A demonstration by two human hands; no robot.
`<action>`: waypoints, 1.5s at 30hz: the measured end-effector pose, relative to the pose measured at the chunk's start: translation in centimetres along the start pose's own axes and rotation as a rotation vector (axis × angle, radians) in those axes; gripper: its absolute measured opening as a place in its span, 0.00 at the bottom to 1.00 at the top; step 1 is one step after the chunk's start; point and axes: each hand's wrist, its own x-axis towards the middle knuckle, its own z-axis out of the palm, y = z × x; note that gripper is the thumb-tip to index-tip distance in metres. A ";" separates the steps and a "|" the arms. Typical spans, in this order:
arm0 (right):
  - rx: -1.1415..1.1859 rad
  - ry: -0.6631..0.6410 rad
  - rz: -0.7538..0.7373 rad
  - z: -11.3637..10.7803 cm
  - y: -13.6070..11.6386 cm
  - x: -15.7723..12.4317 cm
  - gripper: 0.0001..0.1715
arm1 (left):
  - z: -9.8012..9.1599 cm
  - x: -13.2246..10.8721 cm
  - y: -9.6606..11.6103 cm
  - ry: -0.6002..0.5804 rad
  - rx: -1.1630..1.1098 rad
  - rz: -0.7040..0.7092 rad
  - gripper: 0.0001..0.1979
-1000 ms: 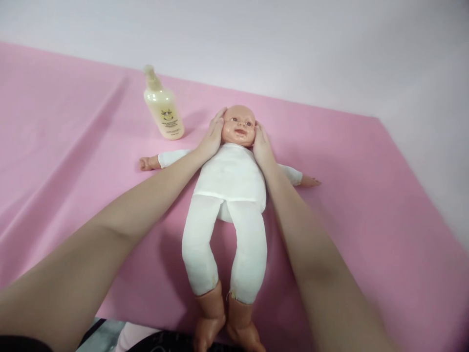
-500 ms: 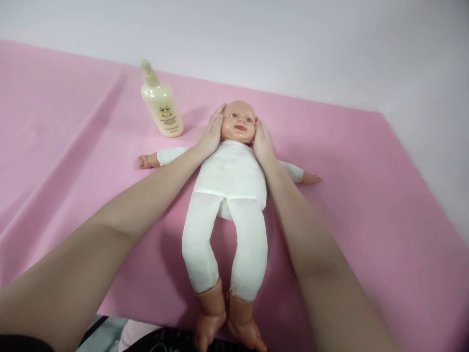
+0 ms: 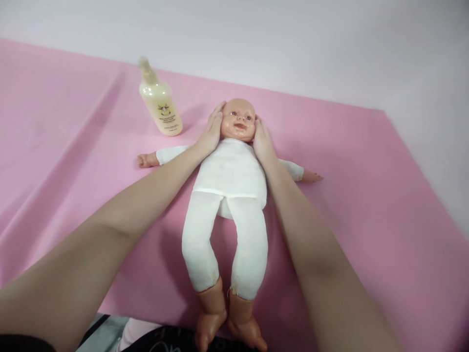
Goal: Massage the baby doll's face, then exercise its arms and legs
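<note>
A baby doll in a white cloth suit lies on its back on the pink sheet, head away from me and arms spread. My left hand lies flat against the left side of the doll's head, fingers stretched up along it. My right hand rests the same way on the head's right side. The head sits between my two palms, and neither hand grips anything else. The doll's bare feet point toward me at the near edge.
A cream lotion bottle with a pump top stands on the sheet, just left of the doll's head. The pink sheet has folds on the left. A pale wall rises behind it.
Both hands stay on the sides of the doll's head. The view has shifted slightly; the doll and the bottle keep their places.
</note>
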 end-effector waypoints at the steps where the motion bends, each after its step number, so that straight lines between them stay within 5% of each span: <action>1: 0.002 0.005 0.006 0.1 -0.3 -0.1 0.56 | 0.0 0.0 0.1 0.001 0.002 -0.001 0.43; 20: -0.002 0.024 0.069 0.9 -3.4 -1.4 0.54 | 0.1 -0.2 1.2 -0.009 0.067 -0.042 0.42; 37: -0.025 -0.004 0.049 0.5 -3.0 -1.3 0.54 | 0.0 -1.1 3.1 -0.023 -0.011 -0.014 0.41; 45: -0.022 -0.004 0.027 0.3 -1.7 -0.9 0.53 | 0.1 -0.4 1.6 0.002 -0.008 -0.039 0.41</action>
